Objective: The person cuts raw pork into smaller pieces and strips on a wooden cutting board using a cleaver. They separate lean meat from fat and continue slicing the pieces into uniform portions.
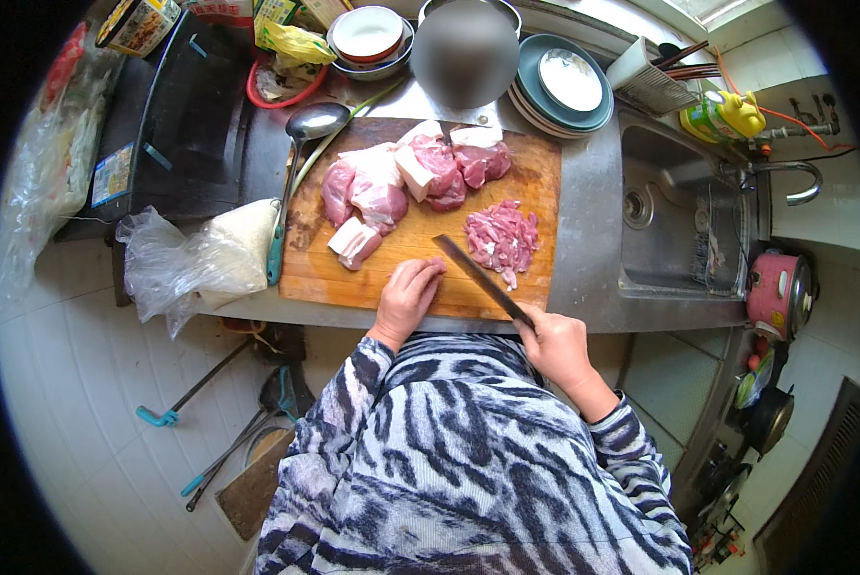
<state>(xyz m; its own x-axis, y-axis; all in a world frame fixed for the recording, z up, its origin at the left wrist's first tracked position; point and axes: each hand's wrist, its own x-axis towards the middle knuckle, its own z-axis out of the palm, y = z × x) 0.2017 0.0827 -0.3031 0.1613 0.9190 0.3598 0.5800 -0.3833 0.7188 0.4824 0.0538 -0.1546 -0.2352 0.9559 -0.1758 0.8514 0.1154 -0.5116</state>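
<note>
A wooden cutting board (pixel 308 277) lies on the metal counter. My right hand (pixel 556 345) grips the handle of a kitchen knife (pixel 473 269), its blade pointing up and left over the board. Near the board's front edge my left hand (pixel 408 291) holds down a small piece of raw meat (pixel 437 264), just left of the blade; its fingers hide most of it. Right of the knife is a pile of raw meat strips (pixel 502 237). Large chunks of raw meat with white fat (pixel 376 187) lie toward the back, and a smaller fatty chunk (pixel 354 243) sits at the left.
A ladle (pixel 318 122) and a green onion stalk (pixel 322 147) lie along the board's left side. A bagged white item (pixel 239 248) is at the left. Stacked plates (pixel 595 118) and bowls (pixel 367 34) stand behind. The sink (pixel 671 215) is right, beside a pink cooker (pixel 771 295).
</note>
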